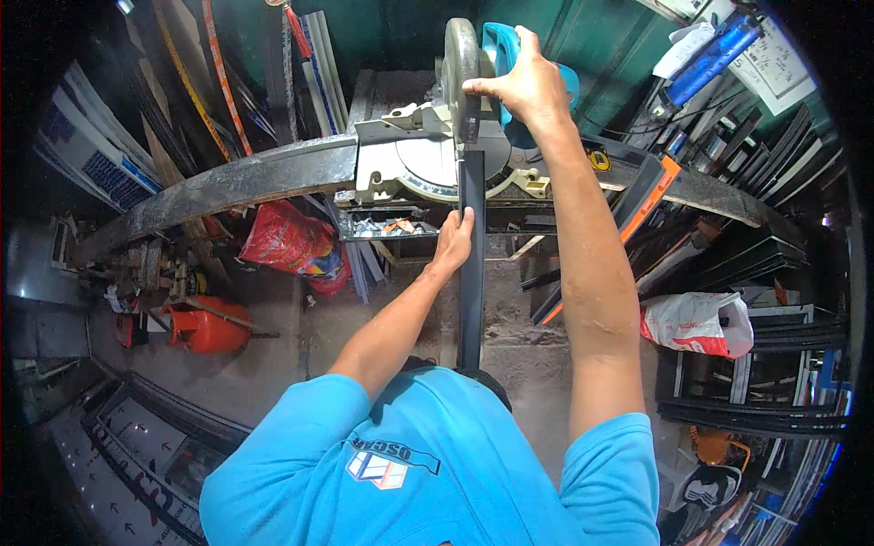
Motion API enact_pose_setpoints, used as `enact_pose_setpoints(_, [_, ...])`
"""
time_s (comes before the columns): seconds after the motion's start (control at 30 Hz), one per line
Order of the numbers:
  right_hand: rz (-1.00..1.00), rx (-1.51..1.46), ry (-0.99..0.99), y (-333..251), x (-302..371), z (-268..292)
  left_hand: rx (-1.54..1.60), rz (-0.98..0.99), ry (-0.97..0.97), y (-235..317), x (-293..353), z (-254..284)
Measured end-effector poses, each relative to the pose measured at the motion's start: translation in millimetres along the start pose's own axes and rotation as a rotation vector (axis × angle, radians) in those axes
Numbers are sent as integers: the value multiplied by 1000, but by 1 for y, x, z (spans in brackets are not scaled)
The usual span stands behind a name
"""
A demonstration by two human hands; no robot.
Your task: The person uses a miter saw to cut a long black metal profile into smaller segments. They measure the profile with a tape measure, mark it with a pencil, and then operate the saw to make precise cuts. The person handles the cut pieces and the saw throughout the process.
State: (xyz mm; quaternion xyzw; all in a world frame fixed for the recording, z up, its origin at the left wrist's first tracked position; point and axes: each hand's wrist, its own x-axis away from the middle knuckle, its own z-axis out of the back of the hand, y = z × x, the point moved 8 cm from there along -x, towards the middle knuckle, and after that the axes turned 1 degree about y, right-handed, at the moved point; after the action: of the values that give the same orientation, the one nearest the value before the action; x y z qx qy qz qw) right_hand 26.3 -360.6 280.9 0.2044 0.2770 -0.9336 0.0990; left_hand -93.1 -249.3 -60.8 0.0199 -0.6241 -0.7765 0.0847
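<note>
A mitre saw (419, 162) with a pale metal base and a teal motor housing (566, 84) stands on the bench before me. Its round blade guard (462, 77) is upright, left of the housing. My right hand (526, 86) is closed on the saw's teal handle (499, 45), its thumb stretched left to the guard; some fingers are hidden behind. A long black metal profile (472, 282) runs from the saw table toward my waist. My left hand (455, 238) grips it just in front of the base, with the thumb on top.
A long worn bench beam (237, 177) extends to both sides. An orange gas cylinder (209, 325) and a red sack (289, 246) are at the left. On the right are a white-and-red bag (696, 323), an orange-edged strip (651, 200) and stacked profiles (751, 414).
</note>
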Motion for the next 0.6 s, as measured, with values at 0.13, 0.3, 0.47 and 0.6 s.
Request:
enact_pose_setpoints(0.13, [-6, -2, 8, 1, 2, 1, -11, -6, 14, 1, 1, -1])
enact_pose_setpoints(0.3, [25, 25, 57, -2, 5, 2, -12, -46, 39, 4, 2, 1])
enact_pose_setpoints(0.47, [56, 14, 104, -1, 8, 1, -2, -29, 32, 4, 2, 1])
enact_pose_setpoints(0.6, [51, 6, 94, -2, 12, 1, 21, -41, 34, 9, 4, 2])
